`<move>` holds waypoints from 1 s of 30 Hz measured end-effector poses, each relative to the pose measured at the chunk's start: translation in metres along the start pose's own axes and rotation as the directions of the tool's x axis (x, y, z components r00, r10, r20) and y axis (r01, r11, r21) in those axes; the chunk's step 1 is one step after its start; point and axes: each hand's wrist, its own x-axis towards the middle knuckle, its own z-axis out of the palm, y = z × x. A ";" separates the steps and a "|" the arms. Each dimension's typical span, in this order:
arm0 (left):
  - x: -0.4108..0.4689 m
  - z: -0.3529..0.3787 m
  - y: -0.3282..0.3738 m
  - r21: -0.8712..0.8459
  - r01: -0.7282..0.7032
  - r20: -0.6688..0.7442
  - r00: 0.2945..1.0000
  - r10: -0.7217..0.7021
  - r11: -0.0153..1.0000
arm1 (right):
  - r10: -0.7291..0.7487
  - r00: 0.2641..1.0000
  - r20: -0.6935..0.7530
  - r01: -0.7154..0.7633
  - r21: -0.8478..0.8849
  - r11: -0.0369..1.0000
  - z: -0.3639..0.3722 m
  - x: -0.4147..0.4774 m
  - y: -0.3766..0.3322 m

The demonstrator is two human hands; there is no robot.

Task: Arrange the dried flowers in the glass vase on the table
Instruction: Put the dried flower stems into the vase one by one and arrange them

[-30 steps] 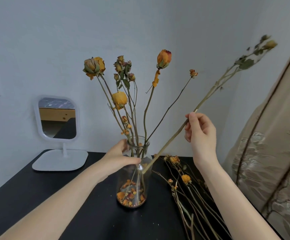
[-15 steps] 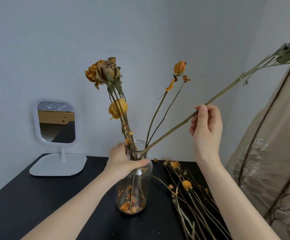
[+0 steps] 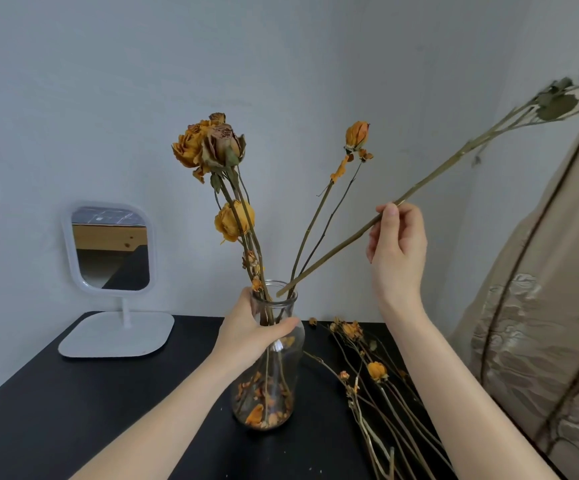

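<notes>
Left hand wraps curled fingers round the glass vase neck. Right hand pinches a long dried stem, tip at the rim.

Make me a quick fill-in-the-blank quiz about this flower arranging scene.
The left hand grips the glass vase by its ____.
The right hand pinches a long stem whose leafy top leans to the ____.
Spare dried flowers lie on the ____ table.
The white mirror stands to the vase's ____.
Answers: neck; right; black; left.
</notes>
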 end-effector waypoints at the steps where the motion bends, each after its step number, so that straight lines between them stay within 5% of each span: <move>1: 0.000 0.000 0.000 0.004 -0.002 0.000 1.000 0.002 1.000 | -0.004 1.000 0.024 0.005 -0.013 1.000 0.002 -0.002 0.002; 11: -0.002 0.002 -0.001 0.018 -0.032 -0.033 0.999 0.032 0.999 | 0.017 0.934 0.358 0.069 -0.227 0.971 0.015 -0.038 0.032; 16: -0.002 0.002 -0.002 0.023 -0.051 -0.045 0.998 0.052 0.998 | 0.202 0.797 0.569 0.048 -0.393 0.918 0.018 -0.044 0.042; 23: -0.003 0.002 -0.002 0.029 -0.032 -0.041 0.999 0.033 0.999 | 0.129 0.900 0.416 -0.062 -0.171 0.983 0.020 -0.032 0.023; 30: -0.001 0.002 -0.002 0.033 -0.026 -0.041 0.999 0.027 0.999 | 0.144 0.894 0.425 -0.044 -0.235 0.971 0.025 -0.035 0.020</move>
